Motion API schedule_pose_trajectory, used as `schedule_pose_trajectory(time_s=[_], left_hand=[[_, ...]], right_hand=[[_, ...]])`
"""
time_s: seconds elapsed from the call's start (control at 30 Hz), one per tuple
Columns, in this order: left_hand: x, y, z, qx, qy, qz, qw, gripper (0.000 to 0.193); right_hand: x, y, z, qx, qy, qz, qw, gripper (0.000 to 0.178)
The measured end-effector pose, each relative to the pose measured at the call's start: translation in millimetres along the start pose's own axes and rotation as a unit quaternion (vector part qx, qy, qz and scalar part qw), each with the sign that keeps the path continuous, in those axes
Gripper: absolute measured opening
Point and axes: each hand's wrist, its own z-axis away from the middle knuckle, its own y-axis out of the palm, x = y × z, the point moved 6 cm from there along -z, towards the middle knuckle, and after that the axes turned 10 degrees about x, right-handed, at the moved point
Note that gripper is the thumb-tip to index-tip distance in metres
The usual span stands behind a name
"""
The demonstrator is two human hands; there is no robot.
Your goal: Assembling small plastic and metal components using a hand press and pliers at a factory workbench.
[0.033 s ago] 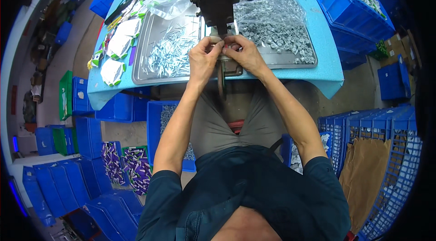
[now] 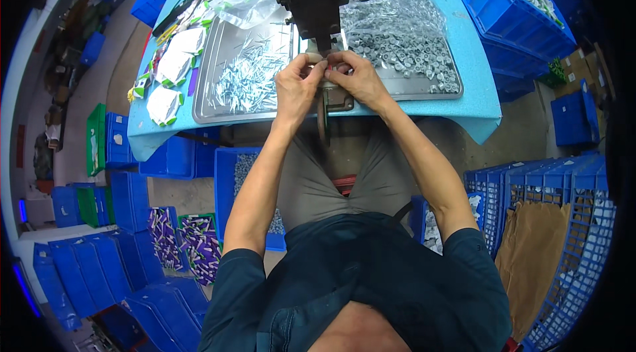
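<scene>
My left hand [image 2: 297, 84] and my right hand [image 2: 358, 79] meet under the head of a dark metal bench press [image 2: 318, 4]. Thumb and fingers of each hand are pinched together at the press point. What they hold is hidden by the fingertips; only a speck of red shows between them. Left of the press, a metal tray holds a pile of thin silvery pins [image 2: 244, 80]. To its right, many small grey ring-like parts [image 2: 404, 54] lie heaped on a tray, close to my right hand.
A light blue cloth [image 2: 480, 87] covers the table. White and green packets [image 2: 165, 105] and a clear plastic bag [image 2: 248, 4] lie at the left. Blue crates [image 2: 510, 7] stand at the right, and blue bins [image 2: 248, 160] surround my legs. Brown paper [image 2: 533, 246] lies over a crate at lower right.
</scene>
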Motion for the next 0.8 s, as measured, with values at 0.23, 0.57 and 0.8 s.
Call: schedule_pose_trajectory(time_s=[0.23, 0.57, 0.8], left_hand=[[-17, 7, 0, -0.027, 0.095, -0.111, 0.989, 0.011], [-12, 8, 0, -0.031, 0.059, -0.124, 0.990, 0.018], [-16, 2, 0, -0.073, 0.080, -0.164, 0.980, 0.019]], right_hand=[[90, -92, -73, 0.027, -0.030, -0.334, 0.942, 0.025], [233, -93, 34, -0.129, -0.528, -0.031, 0.839, 0.024], [298, -98, -70, -0.113, -0.249, 0.002, 0.962, 0.042]])
